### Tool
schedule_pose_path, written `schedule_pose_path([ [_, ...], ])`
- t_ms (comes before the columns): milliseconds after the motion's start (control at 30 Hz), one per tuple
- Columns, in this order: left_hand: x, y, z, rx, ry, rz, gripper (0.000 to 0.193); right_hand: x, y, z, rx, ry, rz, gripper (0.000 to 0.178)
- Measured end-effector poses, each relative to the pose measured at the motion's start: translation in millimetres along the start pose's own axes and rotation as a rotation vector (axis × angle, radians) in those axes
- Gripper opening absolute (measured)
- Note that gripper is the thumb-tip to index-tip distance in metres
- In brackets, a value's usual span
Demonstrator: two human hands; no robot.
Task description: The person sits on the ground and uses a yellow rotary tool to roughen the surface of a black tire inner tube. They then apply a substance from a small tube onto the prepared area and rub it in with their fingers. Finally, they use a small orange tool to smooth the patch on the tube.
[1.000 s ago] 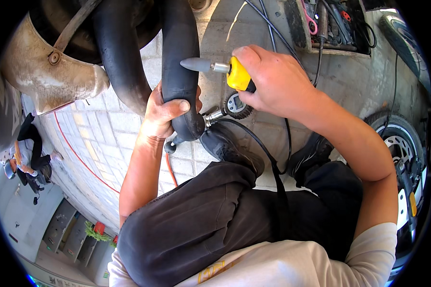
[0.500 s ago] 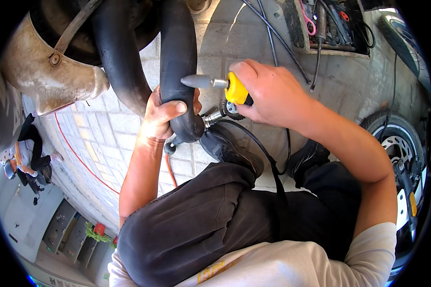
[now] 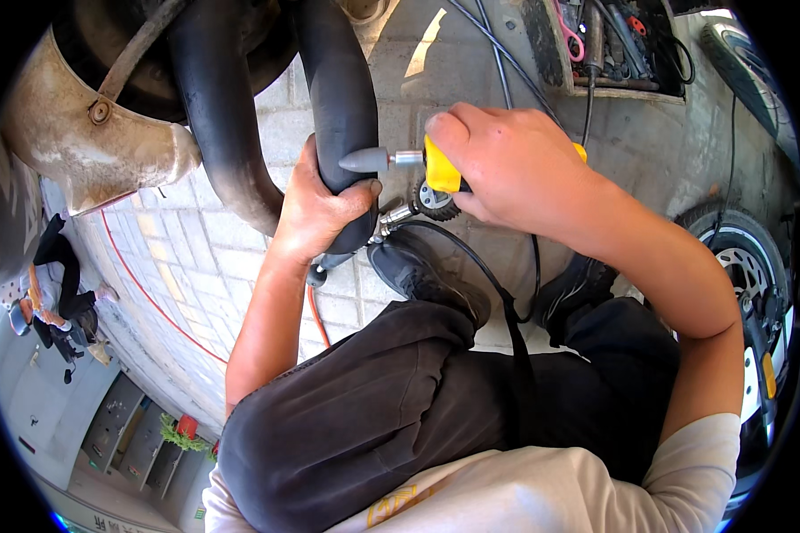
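The plump, smooth black tube (image 3: 342,98) curves through the left hand (image 3: 318,206), clasped around it; the right hand (image 3: 520,160) grips a yellow tool (image 3: 440,169) with a pointed grey tip (image 3: 366,160).

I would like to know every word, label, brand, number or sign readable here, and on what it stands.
No text is clear enough to quote.
Beige shirt: yellow print, too distorted to read.
Sign at the lower left: dark characters, too small and tilted to read.
Pressure gauge: face markings too small to read.
Black inner tube, yellow grinder: no readable text visible.
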State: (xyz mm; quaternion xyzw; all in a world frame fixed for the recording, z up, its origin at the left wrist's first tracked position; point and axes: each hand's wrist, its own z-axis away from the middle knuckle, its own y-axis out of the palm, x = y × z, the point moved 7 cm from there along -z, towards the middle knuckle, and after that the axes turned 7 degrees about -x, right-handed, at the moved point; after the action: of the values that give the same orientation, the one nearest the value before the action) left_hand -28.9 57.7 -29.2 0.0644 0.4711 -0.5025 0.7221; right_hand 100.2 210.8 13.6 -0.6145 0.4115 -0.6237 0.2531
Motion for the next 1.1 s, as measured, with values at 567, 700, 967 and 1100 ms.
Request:
schedule_pose_path([
  [567, -15, -3, 7, -0.136, -0.04, -0.432, 0.055, -9, -6, -8, -0.03, -0.057, 0.142, 0.018],
  [700, -14, -2, 5, -0.131, -0.011, -0.401, 0.055, -4, -3, -5, -0.007, -0.087, 0.132, 0.018],
  [967, -13, -2, 6, -0.129, -0.047, -0.37, 0.054, -3, 0, -8, 0.015, -0.096, 0.151, 0.018],
  [1100, -16, -2, 5, -0.129, -0.021, -0.389, 0.054, -4, -1, -7, -0.02, -0.113, 0.143, 0.018],
])
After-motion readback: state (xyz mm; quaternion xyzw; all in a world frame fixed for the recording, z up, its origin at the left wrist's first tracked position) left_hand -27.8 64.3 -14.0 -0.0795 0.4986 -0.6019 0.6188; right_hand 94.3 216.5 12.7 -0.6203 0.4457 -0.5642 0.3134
